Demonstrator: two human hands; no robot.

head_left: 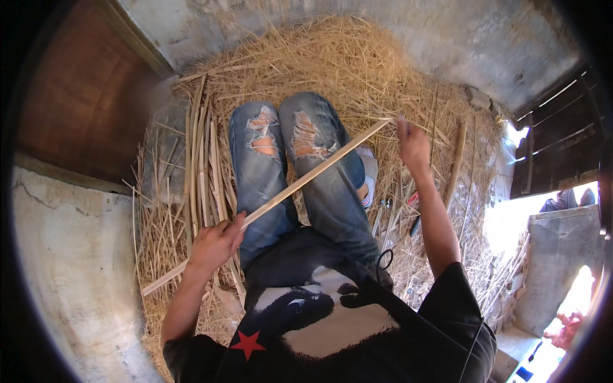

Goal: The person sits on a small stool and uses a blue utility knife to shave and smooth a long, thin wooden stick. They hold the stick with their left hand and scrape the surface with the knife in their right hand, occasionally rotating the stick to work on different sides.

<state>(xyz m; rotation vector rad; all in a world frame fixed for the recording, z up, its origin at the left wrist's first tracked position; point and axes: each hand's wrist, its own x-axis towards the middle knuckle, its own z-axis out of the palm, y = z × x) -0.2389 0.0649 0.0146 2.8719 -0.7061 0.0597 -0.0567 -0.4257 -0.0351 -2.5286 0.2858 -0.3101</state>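
Currently, we hold one long pale strip [319,167] in a slanting line above the ripped jeans [260,182], from near left to far right. Our left hand [216,247] has its fingers closed on it before the near end, and our right hand [414,148], somewhat blurred, pinches the far tip. On the left, several similar strips [203,166] lie upon the straw [338,54].

Black short-sleeved T-shirt [332,351]; pale, blotchy print [341,335] at 6 o'clock from view centre, red star [248,345] at 7. Faded blue jeans [258,182], knees ripped and frayed, near 11 and 12.
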